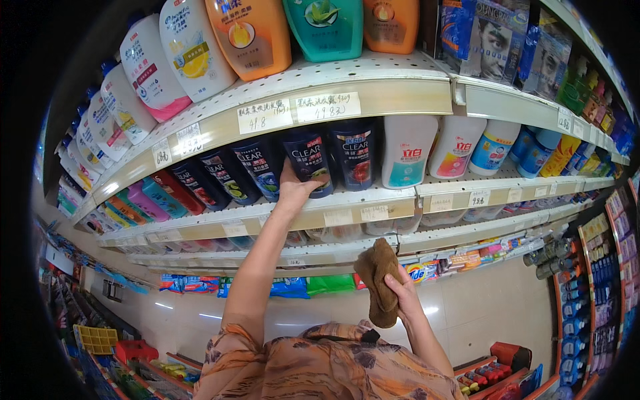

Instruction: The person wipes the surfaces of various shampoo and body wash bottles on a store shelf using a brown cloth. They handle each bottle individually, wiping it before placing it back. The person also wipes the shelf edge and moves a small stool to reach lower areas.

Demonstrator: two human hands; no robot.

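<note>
My left hand (296, 186) reaches onto the middle shelf, with its thumb across the lower front of a dark blue Clear shampoo bottle (309, 155). Its fingers curl round the left side of that bottle, partly hidden between it and the neighbouring Clear bottle (258, 167). The gripped bottle stands upright among the row. Another dark bottle (353, 157) with a red picture is just to its right. Lower down, in front of the shelves, my right hand (404, 295) holds a folded brown cloth (378, 285) by its right side.
White detergent bottles (407, 152) stand farther right on the same shelf. Large shampoo bottles (250, 40) line the shelf above, whose edge (400, 95) overhangs the Clear bottles. Bagged goods (287, 287) lie along the bottom. More stocked racks (572, 320) are at right and behind me.
</note>
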